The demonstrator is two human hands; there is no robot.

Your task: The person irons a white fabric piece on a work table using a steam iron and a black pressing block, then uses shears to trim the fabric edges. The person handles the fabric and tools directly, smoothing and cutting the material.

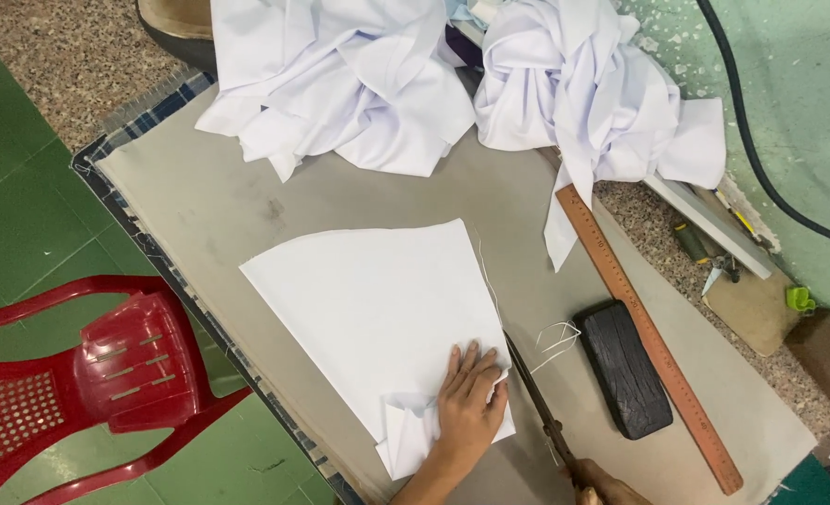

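White cloth piece (373,309) pinned flat by left hand (469,402), fingers spread; right hand (607,482) grips scissors (537,397), blades along edge. Keep cloth taut, cut steady.

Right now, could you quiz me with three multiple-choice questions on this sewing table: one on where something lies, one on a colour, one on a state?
1. Where does the wooden ruler lie?
A. right of the black block
B. on the chair
C. under the flat white cloth

2. What colour is the plastic chair?
A. blue
B. red
C. white

3. What is the left hand doing?
A. hanging free
B. gripping the ruler
C. pressing flat on the flat white cloth

Answers: 1 A, it runs along the block's right side. 2 B, its seat is plainly red. 3 C, palm down beside the scissors held by the right hand.
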